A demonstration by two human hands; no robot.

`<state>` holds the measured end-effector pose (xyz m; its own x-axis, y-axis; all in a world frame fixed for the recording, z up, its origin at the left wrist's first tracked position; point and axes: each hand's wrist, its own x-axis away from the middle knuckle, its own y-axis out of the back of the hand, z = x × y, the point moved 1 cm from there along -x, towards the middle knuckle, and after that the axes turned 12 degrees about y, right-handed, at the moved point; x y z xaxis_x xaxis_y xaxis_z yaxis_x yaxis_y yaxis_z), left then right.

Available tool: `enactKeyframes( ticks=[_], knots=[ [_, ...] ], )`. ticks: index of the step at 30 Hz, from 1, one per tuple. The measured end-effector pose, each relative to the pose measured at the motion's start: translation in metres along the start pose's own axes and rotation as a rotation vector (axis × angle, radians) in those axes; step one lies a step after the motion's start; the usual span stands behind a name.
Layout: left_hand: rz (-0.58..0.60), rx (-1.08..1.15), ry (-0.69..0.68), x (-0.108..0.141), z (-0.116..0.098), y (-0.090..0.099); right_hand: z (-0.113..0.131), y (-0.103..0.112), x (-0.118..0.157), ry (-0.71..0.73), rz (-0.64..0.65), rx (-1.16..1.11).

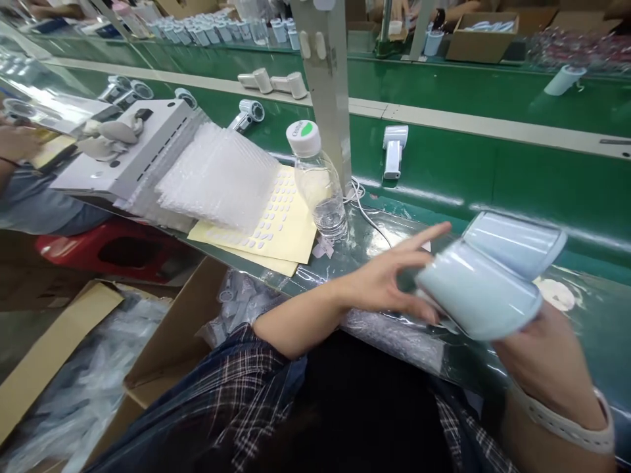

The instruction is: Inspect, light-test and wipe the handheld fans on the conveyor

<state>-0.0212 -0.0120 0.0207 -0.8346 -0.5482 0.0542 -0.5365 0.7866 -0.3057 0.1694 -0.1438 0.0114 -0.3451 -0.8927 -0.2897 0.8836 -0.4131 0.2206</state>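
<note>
My right hand (pixel 549 348), with a pale band at the wrist, grips two light-blue handheld fans (pixel 486 289) over the bench's right side. Their rounded, glossy bodies lie side by side and are smeared by motion. Most of my right fingers are hidden behind them. My left hand (pixel 382 279) reaches toward the nearer fan with index finger and thumb spread apart. Its fingertips come close to the fan's left end; whether they touch it I cannot tell. Beyond, a similar light-blue fan (pixel 394 152) lies on the green belt.
A water bottle (pixel 320 187) stands beside a metal post (pixel 328 85). Yellow sticker sheets (pixel 290 226) lie under bubble bags (pixel 221 174), near a white box (pixel 133 141). An open carton (pixel 162 328) sits below left. More fans rest along the green belt (pixel 444 164); co-workers sit nearby.
</note>
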Motion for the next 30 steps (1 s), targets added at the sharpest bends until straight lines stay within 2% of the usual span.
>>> enactKeyframes(
  ticks=[2, 5, 9, 16, 20, 23, 30],
  knots=[
    [-0.052, 0.044, -0.024, -0.004, 0.002, 0.004, 0.002, 0.006, -0.006, -0.104, -0.028, -0.118],
    [-0.118, 0.241, -0.013, -0.010, 0.009, 0.005, 0.000, 0.005, -0.018, -0.212, -0.111, -0.332],
    [-0.053, 0.327, 0.035, -0.010, 0.015, -0.001, -0.010, -0.007, -0.020, -0.190, -0.180, -0.432],
    [0.013, 0.284, 0.125, -0.009, 0.019, -0.012, -0.013, -0.008, -0.009, -0.213, -0.161, -0.449],
    [0.011, 0.295, 0.114, -0.010, 0.022, -0.012, -0.011, -0.009, -0.009, -0.262, -0.106, -0.530],
    [0.029, 0.310, 0.068, -0.010, 0.025, -0.010, -0.012, -0.010, -0.008, -0.283, -0.116, -0.544],
    [0.102, 0.279, 0.036, -0.009, 0.030, -0.006, -0.007, -0.010, -0.002, -0.166, -0.058, -0.594]
  ],
)
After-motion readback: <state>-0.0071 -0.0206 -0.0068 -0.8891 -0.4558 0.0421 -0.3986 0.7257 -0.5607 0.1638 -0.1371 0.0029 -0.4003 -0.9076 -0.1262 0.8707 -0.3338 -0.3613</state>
